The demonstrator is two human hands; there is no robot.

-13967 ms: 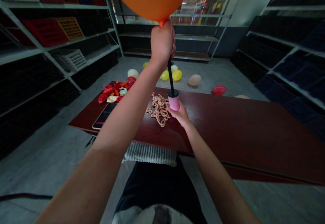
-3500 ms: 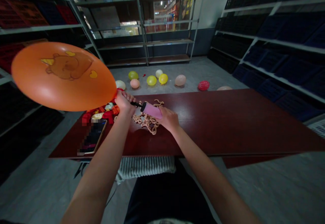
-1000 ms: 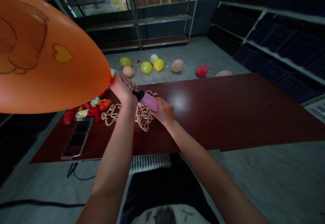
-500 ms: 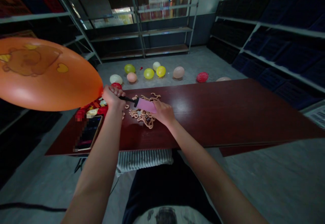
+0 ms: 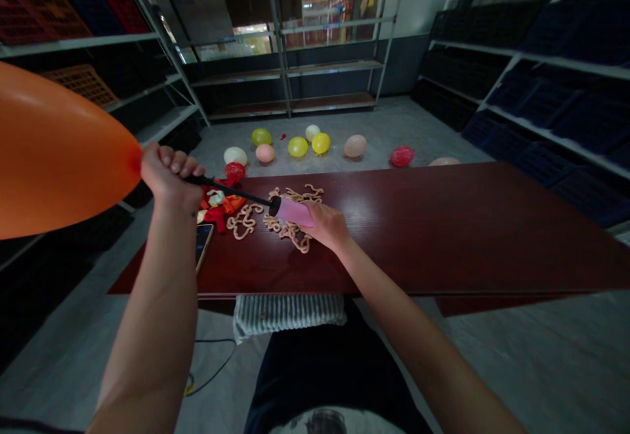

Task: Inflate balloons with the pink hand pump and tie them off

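Note:
A big orange balloon fills the left side, its neck ending at my left hand. That hand is closed round the balloon's neck and the black end of a hand balloon pump. The pump's thin black rod stands far out of its pink barrel, slanting down to the right. My right hand grips the barrel low over the dark red table. Tan curled strips of balloon lie below the pump. Red, orange and white uninflated balloons are heaped beyond my left forearm.
A phone lies partly hidden by my left forearm. On the floor past the table are several small inflated balloons. Shelves with crates line both sides, and a metal rack stands behind. A ribbed grey cushion-like thing is at the table's near edge.
My left hand has moved left, away from my right, drawing the black rod further out of the pink barrel. The orange balloon has shifted left, partly out of view.

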